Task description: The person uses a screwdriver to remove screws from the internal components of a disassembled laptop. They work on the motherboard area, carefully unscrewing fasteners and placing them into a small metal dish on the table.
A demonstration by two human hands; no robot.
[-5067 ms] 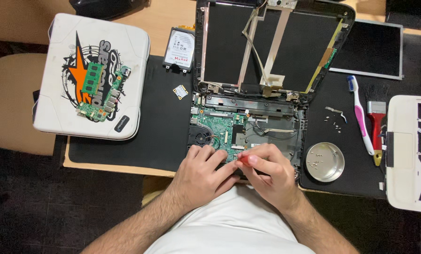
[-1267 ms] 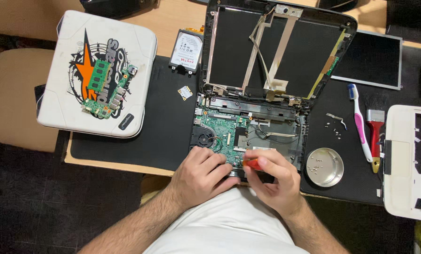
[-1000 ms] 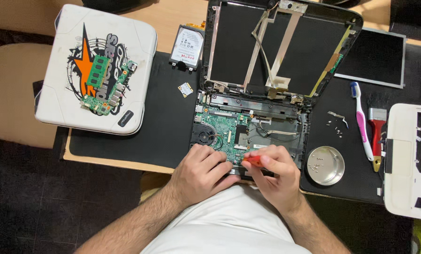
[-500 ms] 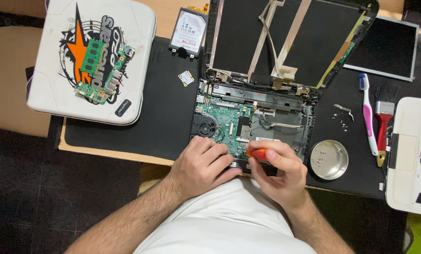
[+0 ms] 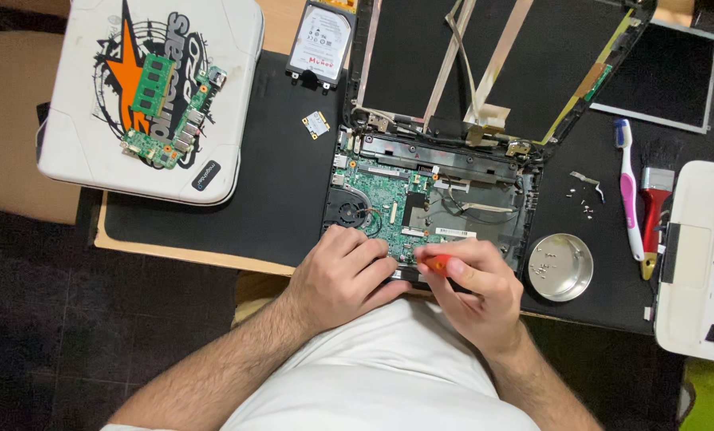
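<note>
Right hand [image 5: 478, 286] is closed around a small screwdriver with an orange handle [image 5: 435, 262], pinched between thumb and fingers, its tip aimed down at the near edge of the opened laptop [image 5: 433, 203]. Just to its left, the left hand [image 5: 343, 275] lies curled, fingers bent, pressing on the laptop's front edge; it grips nothing that can be seen, and seems only to steady the base. Directly beyond both hands sits the green circuit board [image 5: 381, 195] with a round fan [image 5: 347, 215] at its left corner. Farther off, the bare lid with loose flat ribbons [image 5: 461, 56] stands open.

To the right of the right hand rests a round metal dish [image 5: 560, 267] holding a few tiny screws, and past it a pink and white toothbrush [image 5: 628, 191] and a red-handled brush [image 5: 654, 207]. Well off to the left of the left hand, a white laptop cover [image 5: 149, 96] carries 2 green boards. A hard drive [image 5: 319, 36] lies beyond, above the black mat [image 5: 277, 183].

Judging by the grip, this is screw work at the board's near edge. Doing it well likely means keeping the driver upright in the screw head, pressing lightly while turning, holding the base still with the other hand, and dropping each freed screw into the dish.
</note>
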